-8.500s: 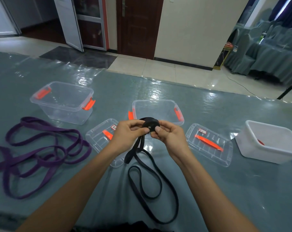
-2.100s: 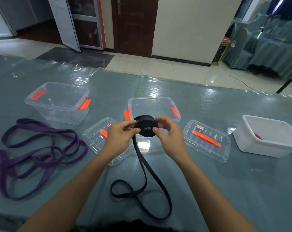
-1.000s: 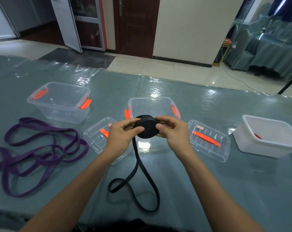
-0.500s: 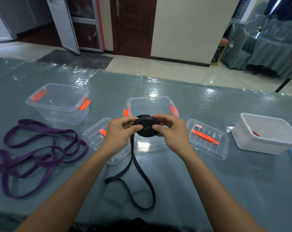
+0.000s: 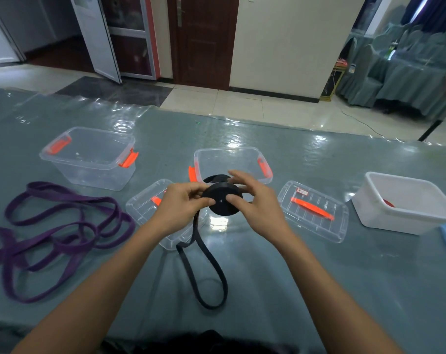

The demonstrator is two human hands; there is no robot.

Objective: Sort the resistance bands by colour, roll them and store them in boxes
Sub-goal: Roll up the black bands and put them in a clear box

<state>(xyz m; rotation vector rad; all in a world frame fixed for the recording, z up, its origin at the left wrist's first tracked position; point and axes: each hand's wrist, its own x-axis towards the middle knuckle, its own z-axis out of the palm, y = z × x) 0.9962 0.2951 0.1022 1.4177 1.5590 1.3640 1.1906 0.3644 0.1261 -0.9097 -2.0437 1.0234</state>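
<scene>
Bare table [image 5: 344,290] stretches across the near right, up to the white tub [image 5: 385,215]. On the far side stand two open boxes, the left box [image 5: 94,172] and the centre box [image 5: 232,159], well apart, with a bare lane between them. The left lid [image 5: 142,208] lies flat, partly hidden by the left hand [image 5: 183,208]. The right lid [image 5: 316,215] lies in the gap between centre box and tub. Purple bands [image 5: 68,198] sprawl over the near left. The black band [image 5: 223,209] trails a loose loop in the near middle.
</scene>
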